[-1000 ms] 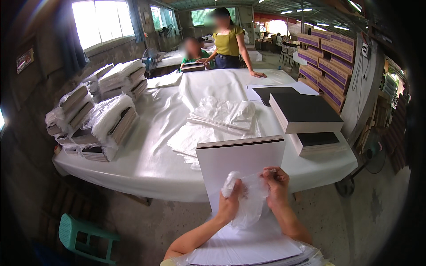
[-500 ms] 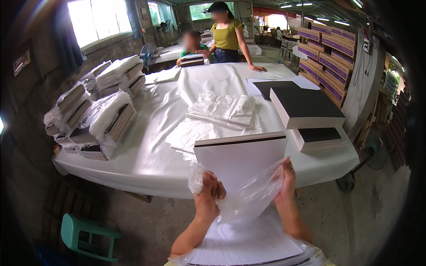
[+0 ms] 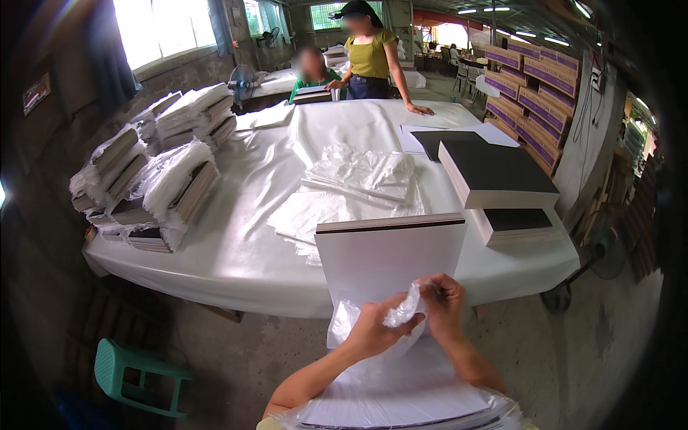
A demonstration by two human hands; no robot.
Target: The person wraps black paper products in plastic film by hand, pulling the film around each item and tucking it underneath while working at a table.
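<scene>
Both the person's bare left hand [image 3: 369,331] and bare right hand [image 3: 446,307] grasp crumpled, clear plastic film [image 3: 406,308] before a white, rectangular board stack [image 3: 387,254] near the white-draped surface [image 3: 215,276].

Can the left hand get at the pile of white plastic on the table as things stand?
Probably not directly: the left hand holds clear plastic, and the upright white boards seem to stand between it and the pile of white plastic. Reaching around their left edge looks possible once it lets go.
</scene>
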